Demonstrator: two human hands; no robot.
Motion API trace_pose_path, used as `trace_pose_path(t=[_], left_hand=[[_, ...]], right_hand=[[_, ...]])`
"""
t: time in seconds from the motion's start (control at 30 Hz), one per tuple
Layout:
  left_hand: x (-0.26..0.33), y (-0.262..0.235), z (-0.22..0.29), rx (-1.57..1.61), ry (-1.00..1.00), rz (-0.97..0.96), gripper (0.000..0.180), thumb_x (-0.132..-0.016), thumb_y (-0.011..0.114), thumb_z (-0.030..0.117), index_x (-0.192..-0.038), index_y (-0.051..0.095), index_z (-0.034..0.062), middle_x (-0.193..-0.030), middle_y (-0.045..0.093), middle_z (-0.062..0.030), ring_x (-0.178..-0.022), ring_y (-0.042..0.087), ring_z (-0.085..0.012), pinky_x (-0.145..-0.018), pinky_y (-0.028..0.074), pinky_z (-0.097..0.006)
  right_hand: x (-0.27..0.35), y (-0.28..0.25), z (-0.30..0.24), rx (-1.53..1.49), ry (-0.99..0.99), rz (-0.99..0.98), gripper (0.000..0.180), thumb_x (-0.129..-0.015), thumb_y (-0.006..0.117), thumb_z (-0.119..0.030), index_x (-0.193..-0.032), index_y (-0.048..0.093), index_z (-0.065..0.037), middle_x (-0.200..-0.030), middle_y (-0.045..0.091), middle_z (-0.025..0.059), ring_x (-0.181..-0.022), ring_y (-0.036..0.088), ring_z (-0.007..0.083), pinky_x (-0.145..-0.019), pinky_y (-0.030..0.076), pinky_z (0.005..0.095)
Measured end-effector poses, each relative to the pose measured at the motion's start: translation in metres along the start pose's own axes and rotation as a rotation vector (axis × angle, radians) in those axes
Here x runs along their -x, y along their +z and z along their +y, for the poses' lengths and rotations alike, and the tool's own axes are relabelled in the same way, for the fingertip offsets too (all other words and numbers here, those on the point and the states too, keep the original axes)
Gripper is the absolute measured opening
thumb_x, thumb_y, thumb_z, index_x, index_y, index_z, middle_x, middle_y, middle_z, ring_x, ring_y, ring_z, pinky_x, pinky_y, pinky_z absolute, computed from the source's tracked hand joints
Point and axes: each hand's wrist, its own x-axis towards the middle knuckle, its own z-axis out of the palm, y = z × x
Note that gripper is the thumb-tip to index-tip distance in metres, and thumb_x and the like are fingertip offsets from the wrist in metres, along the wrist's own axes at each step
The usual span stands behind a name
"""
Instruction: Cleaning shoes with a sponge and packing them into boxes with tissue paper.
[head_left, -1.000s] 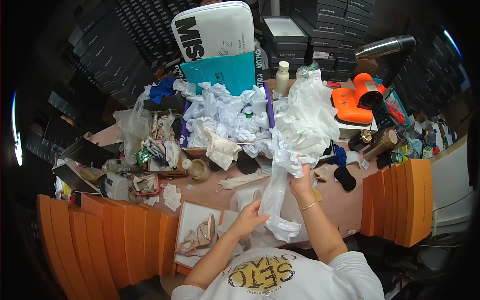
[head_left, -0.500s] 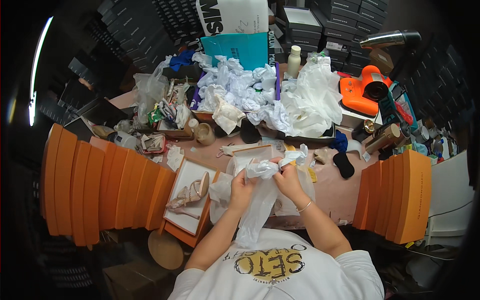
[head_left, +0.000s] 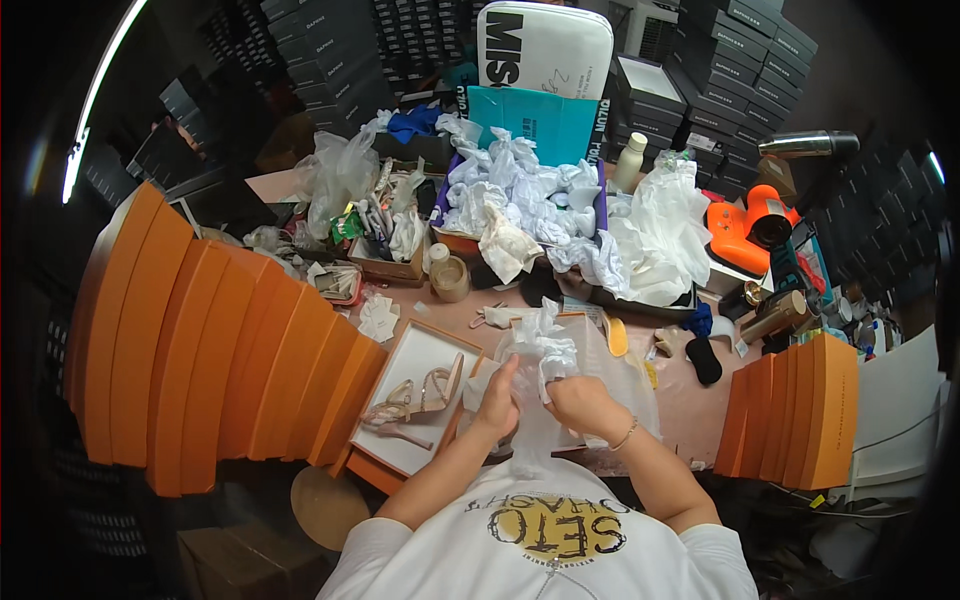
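Observation:
My right hand (head_left: pixel 588 406) is closed on crumpled white tissue paper (head_left: pixel 557 358), which rises in a bunch above its fingers. My left hand (head_left: pixel 497 400) stands upright beside the paper, fingers stretched; whether it touches the paper is unclear. A thin, translucent white sheet (head_left: pixel 535 440) hangs below the hands toward my shirt. To the left, strappy high-heeled sandals (head_left: pixel 408 402) with a beige sheen lie in a white-lined orange shoe box (head_left: pixel 418 340). Behind my hands, another shallow box (head_left: pixel 590 335) is partly covered by thin translucent wrapping.
Orange shoe boxes stand in rows at left (head_left: pixel 235 350) and right (head_left: pixel 800 405). A purple-edged bin of crumpled paper (head_left: pixel 520 195) is at the back, beside a heap of white sheets (head_left: pixel 665 230). An orange device (head_left: pixel 738 235), a jar (head_left: pixel 449 277) and a black oval pad (head_left: pixel 704 361) lie around.
The view has shifted, so the table appears farther right and lower. Both hands gripped the paper before; now the left is stretched out beside it, and the paper bunch stands higher above the right.

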Motion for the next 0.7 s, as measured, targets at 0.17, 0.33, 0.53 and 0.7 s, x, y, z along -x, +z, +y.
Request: trace_pose_path(t=[0.17, 0.33, 0.53, 0.7], left_hand=[[0.012, -0.008, 0.001, -0.899, 0.076, -0.047, 0.03, -0.09, 0.064, 0.017, -0.116, 0.058, 0.0025, -0.107, 0.063, -0.0058, -0.093, 0.06, -0.0134, -0.084, 0.046, -0.028], [-0.021, -0.021, 0.001, 0.04, 0.149, 0.255, 0.024, -0.087, 0.066, 0.007, -0.11, 0.061, 0.0019, -0.103, 0.064, -0.0042, -0.092, 0.06, -0.0133, -0.081, 0.047, -0.028], [-0.048, -0.029, 0.017, 0.02, 0.221, 0.315, 0.03, -0.085, 0.068, 0.006, -0.113, 0.06, 0.0013, -0.106, 0.063, -0.004, -0.094, 0.059, -0.0129, -0.084, 0.046, -0.028], [-0.068, -0.03, 0.021, 0.087, 0.178, 0.39, 0.033, -0.084, 0.069, 0.005, -0.114, 0.059, 0.0006, -0.108, 0.062, -0.0043, -0.096, 0.058, -0.0129, -0.085, 0.046, -0.028]], right_hand=[[-0.013, 0.016, -0.006, 0.046, -0.044, -0.178, 0.021, -0.082, 0.059, -0.024, -0.078, 0.065, -0.004, -0.071, 0.065, 0.016, -0.065, 0.065, 0.0349, -0.058, 0.052, 0.0458], [-0.045, -0.003, 0.034, -0.102, -0.065, -0.179, 0.038, -0.091, 0.054, -0.037, -0.093, 0.062, -0.001, -0.08, 0.063, 0.0191, -0.075, 0.063, 0.0341, -0.06, 0.051, 0.0441], [-0.155, -0.092, 0.077, -0.475, -0.03, 0.236, 0.05, -0.083, 0.07, -0.02, -0.126, 0.053, -0.001, -0.113, 0.059, 0.0139, -0.089, 0.06, 0.0209, -0.078, 0.049, 0.0332], [-0.322, -0.067, 0.127, -0.101, -0.054, 0.518, 0.065, -0.079, 0.07, -0.022, -0.135, 0.042, -0.004, -0.121, 0.055, 0.0212, -0.107, 0.055, 0.0375, -0.089, 0.045, 0.0431]])
